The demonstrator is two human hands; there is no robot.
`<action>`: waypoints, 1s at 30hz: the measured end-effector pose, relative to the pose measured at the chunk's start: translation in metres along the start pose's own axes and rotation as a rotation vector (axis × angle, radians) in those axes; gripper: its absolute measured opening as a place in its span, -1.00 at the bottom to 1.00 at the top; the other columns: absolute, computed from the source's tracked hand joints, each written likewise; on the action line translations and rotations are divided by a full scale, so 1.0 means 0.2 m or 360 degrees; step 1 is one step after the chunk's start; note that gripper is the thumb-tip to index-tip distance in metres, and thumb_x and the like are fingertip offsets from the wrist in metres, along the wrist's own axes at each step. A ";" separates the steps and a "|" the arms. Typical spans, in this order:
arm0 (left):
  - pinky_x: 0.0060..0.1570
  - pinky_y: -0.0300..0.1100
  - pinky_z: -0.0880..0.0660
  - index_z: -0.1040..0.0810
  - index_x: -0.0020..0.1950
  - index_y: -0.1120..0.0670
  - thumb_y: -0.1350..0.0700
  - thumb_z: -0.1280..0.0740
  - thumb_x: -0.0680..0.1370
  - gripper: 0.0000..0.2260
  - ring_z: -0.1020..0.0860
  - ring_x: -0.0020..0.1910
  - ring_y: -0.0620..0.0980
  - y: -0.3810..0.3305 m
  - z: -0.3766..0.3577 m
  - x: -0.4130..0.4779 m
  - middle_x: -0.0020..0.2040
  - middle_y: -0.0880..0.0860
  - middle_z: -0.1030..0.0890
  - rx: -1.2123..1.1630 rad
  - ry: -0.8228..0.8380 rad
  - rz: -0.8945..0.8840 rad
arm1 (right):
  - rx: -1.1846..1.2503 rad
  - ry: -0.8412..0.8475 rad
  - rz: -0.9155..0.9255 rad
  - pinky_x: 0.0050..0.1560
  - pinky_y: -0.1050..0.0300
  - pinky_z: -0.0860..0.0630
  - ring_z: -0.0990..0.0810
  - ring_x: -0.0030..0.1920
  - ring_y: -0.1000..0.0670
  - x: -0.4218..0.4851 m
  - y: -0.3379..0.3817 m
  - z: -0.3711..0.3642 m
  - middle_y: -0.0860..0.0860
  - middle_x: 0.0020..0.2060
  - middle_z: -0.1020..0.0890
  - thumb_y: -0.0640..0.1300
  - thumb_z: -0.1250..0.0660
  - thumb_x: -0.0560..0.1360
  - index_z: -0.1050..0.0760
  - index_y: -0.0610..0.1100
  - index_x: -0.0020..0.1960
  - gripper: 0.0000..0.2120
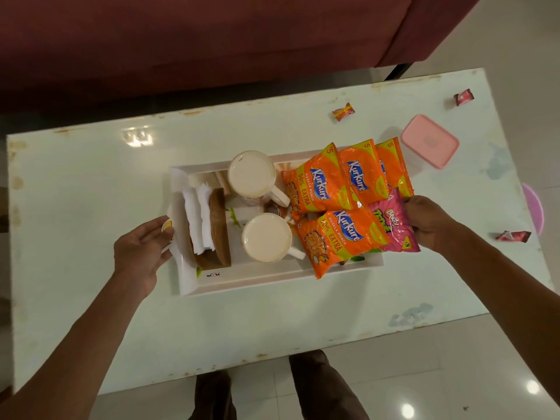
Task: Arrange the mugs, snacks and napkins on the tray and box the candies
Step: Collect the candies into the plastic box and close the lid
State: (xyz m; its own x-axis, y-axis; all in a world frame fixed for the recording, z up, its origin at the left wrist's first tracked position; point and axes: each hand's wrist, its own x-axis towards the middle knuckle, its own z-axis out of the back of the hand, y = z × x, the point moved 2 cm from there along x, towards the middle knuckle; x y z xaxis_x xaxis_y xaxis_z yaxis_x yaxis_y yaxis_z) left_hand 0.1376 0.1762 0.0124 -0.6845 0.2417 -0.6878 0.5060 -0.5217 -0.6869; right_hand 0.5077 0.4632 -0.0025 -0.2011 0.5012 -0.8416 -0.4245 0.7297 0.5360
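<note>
On the white tabletop [91, 207] the tray [272, 275] has 2 mugs, napkins [198, 219] & orange snack bags, w/ the right hand [425, 221] gripping a pink snack bag [392, 227] at its right end, the left hand [142, 251] open wide touching its left rim, & candies near the pink box [429, 145].

The right hand [424, 221] grips a pink Bingo packet [392, 227] beside Kurkure packets [327, 183] on the white tray [242, 275].

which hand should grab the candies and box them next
Right, probably. The right hand is on the side of the three candies and the pink box; the left hand is at the tray's far end.
</note>
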 end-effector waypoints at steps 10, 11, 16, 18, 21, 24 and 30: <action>0.09 -0.06 -0.54 -0.61 0.27 0.10 0.29 -0.43 0.54 -0.69 -0.63 -0.05 -0.06 0.05 0.00 0.03 0.13 0.07 -0.66 -0.0008 -0.0033 0.0056 | -0.0001 0.0004 -0.0005 0.26 -0.38 -0.41 -0.54 0.24 -0.33 0.07 0.01 0.00 -0.24 0.26 -0.56 -0.03 -0.16 0.64 -0.42 -0.17 0.39 -0.62; 0.09 -0.06 -0.54 -0.61 0.27 0.11 0.29 -0.43 0.54 -0.69 -0.63 -0.04 -0.05 0.05 0.00 0.03 0.13 0.08 -0.66 -0.0011 -0.0039 0.0064 | 0.0000 0.0005 -0.0004 0.27 -0.39 -0.41 -0.53 0.24 -0.33 0.08 0.01 -0.01 -0.24 0.27 -0.56 -0.03 -0.16 0.64 -0.42 -0.17 0.40 -0.62; 0.11 -0.04 -0.52 -0.60 0.29 0.12 0.29 -0.42 0.55 -0.69 -0.61 0.01 0.00 0.07 0.00 0.02 0.14 0.10 -0.65 -0.0012 -0.0057 0.0051 | 0.0005 0.0035 -0.0010 0.26 -0.38 -0.41 -0.53 0.25 -0.34 0.08 0.01 -0.01 -0.24 0.27 -0.56 -0.04 -0.16 0.64 -0.41 -0.17 0.41 -0.61; 0.12 -0.04 -0.52 -0.60 0.29 0.12 0.30 -0.41 0.55 -0.69 -0.61 0.06 0.03 0.06 0.00 0.02 0.15 0.10 -0.64 -0.0003 -0.0062 0.0038 | -0.0001 0.0049 0.0001 0.22 -0.35 -0.46 -0.54 0.23 -0.33 0.07 0.00 -0.01 -0.24 0.26 -0.57 -0.06 -0.17 0.64 -0.42 -0.18 0.39 -0.63; 0.13 -0.03 -0.52 -0.59 0.30 0.12 0.30 -0.41 0.56 -0.68 -0.61 0.10 0.05 0.07 -0.01 0.02 0.18 0.11 -0.65 0.0028 -0.0093 0.0004 | -0.0038 0.0073 0.0017 0.22 -0.36 -0.45 -0.54 0.22 -0.34 0.07 0.00 0.00 -0.25 0.24 -0.57 -0.10 -0.20 0.63 -0.44 -0.20 0.37 -0.64; 0.14 -0.03 -0.53 -0.59 0.31 0.11 0.27 -0.41 0.56 -0.68 -0.61 0.14 0.04 0.09 -0.01 0.01 0.20 0.10 -0.65 0.0021 -0.0119 -0.0039 | -0.0096 0.0065 0.0044 0.25 -0.38 -0.43 -0.55 0.22 -0.34 0.08 0.01 0.01 -0.26 0.23 -0.58 -0.12 -0.22 0.62 -0.44 -0.22 0.36 -0.65; 0.19 0.02 -0.55 -0.56 0.34 0.06 0.12 -0.35 0.61 -0.71 -0.62 0.19 0.04 0.17 0.01 -0.08 0.22 0.06 -0.64 -0.0063 -0.0251 -0.0124 | -0.0205 -0.0126 0.0062 0.04 -0.14 -0.61 -0.66 0.01 -0.20 0.00 -0.02 0.07 -0.17 0.06 -0.67 -0.15 -0.26 0.61 -0.53 -0.22 0.25 -0.74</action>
State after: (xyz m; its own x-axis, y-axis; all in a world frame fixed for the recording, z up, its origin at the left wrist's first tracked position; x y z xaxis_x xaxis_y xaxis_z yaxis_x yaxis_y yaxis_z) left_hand 0.1649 0.1526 0.0003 -0.7948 0.1472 -0.5887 0.4660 -0.4732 -0.7476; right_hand 0.5214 0.4668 -0.0036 -0.1515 0.5665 -0.8100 -0.5285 0.6461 0.5507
